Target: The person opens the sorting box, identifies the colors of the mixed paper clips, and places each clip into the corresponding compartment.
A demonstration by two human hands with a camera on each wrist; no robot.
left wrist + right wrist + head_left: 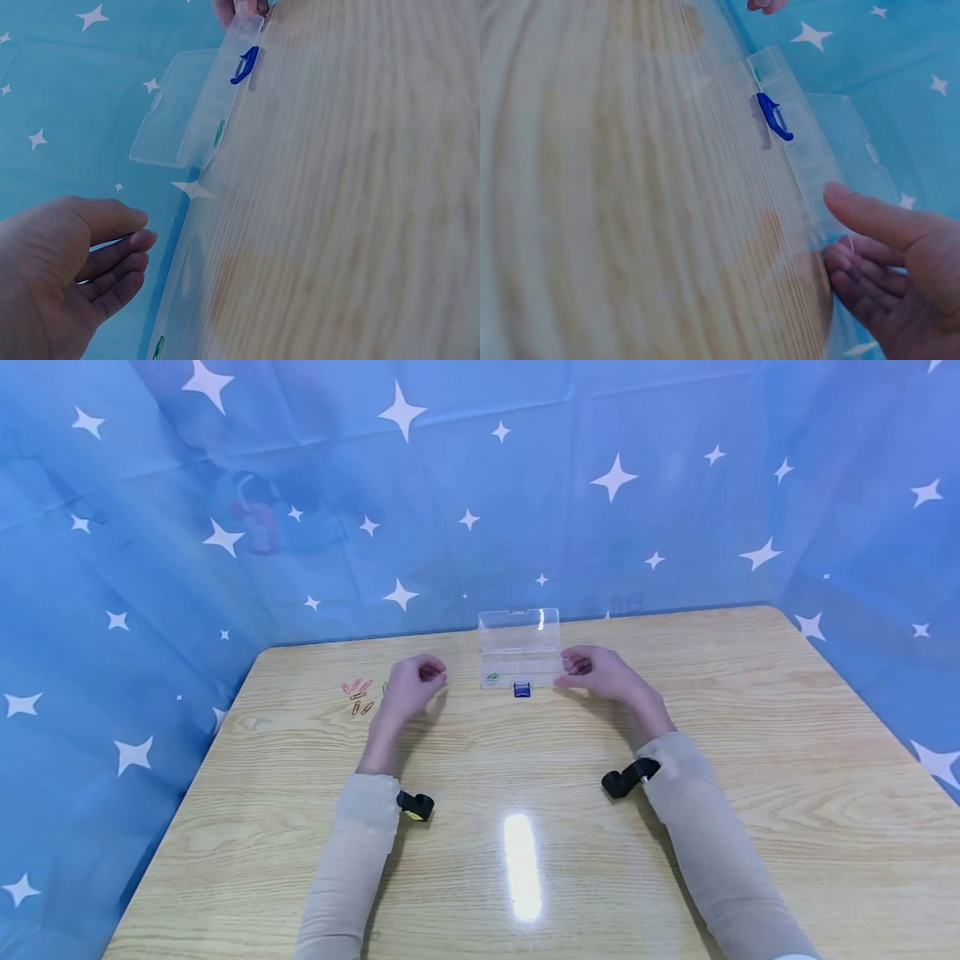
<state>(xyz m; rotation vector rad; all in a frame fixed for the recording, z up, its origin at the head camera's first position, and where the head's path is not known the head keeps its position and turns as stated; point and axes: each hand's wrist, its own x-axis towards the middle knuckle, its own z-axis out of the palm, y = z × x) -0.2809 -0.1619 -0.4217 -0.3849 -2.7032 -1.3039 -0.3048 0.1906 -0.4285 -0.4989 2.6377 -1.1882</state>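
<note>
A clear plastic box (519,662) stands at the table's far middle, its lid (520,628) raised and a blue latch (522,690) at its front. My left hand (429,675) rests on the table left of the box, fingers loosely curled and empty; the left wrist view shows this hand (135,244) apart from the box (187,120). My right hand (576,665) sits at the box's right end. In the right wrist view its thumb (862,214) reaches to the box's end wall (810,172), fingers loosely bent, gripping nothing.
Several coloured paper clips (358,695) lie on the wooden table (525,793) left of my left hand. A blue star-patterned cloth (480,493) hangs behind and at both sides of the table. A bright glare spot (521,864) shows near the front.
</note>
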